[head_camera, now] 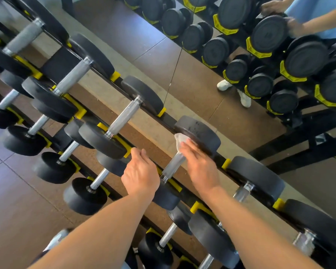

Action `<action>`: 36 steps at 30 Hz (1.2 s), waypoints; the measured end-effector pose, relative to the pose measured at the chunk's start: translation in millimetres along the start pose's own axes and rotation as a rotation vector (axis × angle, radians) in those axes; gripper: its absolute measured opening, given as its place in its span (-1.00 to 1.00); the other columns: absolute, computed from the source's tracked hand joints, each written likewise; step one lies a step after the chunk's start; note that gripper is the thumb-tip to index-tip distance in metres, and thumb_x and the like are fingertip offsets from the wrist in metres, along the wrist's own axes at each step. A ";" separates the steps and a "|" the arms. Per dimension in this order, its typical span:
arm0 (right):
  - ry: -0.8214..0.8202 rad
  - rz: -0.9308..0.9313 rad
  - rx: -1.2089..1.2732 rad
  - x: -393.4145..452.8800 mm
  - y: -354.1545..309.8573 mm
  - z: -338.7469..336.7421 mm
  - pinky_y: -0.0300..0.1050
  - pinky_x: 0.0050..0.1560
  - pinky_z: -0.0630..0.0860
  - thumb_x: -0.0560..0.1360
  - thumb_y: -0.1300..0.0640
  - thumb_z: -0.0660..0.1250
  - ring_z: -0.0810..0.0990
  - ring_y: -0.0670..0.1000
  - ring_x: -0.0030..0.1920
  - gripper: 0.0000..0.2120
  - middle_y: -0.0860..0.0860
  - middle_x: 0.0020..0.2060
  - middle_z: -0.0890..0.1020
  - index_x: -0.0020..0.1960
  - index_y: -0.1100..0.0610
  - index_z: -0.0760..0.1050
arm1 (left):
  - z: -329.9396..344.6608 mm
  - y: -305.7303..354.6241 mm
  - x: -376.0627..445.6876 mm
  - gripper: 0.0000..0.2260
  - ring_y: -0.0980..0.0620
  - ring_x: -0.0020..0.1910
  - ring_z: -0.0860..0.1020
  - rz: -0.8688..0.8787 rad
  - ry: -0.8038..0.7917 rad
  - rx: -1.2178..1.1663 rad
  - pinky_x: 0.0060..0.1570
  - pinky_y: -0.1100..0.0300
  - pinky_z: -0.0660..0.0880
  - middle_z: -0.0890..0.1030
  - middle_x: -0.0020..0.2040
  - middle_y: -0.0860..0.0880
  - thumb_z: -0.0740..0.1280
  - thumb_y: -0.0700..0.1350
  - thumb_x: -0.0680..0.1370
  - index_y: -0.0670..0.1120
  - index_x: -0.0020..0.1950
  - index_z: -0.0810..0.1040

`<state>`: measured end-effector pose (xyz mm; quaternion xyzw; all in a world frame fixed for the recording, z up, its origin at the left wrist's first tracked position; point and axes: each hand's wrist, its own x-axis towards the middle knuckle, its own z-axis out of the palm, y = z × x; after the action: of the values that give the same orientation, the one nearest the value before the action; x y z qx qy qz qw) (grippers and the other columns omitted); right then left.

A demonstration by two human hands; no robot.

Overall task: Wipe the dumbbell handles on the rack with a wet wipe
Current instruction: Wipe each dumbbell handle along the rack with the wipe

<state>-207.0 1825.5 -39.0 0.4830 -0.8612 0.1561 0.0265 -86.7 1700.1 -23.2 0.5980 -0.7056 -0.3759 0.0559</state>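
Note:
A black rack with yellow cradles carries rows of black dumbbells with silver handles. My right hand lies over the far end of one top-row dumbbell handle, fingers stretched toward the black head. A crumpled white wet wipe sticks out under its fingertips, against the head. My left hand hovers just left of that handle with loosely curled fingers, holding nothing I can see. The near head of this dumbbell is partly hidden behind my left wrist.
Neighbouring dumbbells sit close on both sides, such as one handle to the left and another to the right. Lower tiers hold smaller dumbbells. A wall mirror behind the rack reflects the rack and a person. Brown floor lies lower left.

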 end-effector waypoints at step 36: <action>-0.395 -0.074 0.059 11.9 -42.9 -13.1 -0.12 0.18 0.49 0.58 0.16 0.29 0.55 0.00 0.11 -0.89 -0.06 -0.01 0.60 0.06 -0.01 0.52 | -2.0 -2.4 -0.5 -0.77 0.06 -0.31 0.43 0.040 0.051 -0.031 -0.21 0.14 0.28 0.48 -0.27 0.11 -0.04 0.07 0.71 0.03 0.10 0.36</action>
<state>-178.7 1798.7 -13.8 0.5359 -0.8265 0.0824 -0.1512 -83.6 1699.6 -23.0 0.5924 -0.7098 -0.3701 0.0907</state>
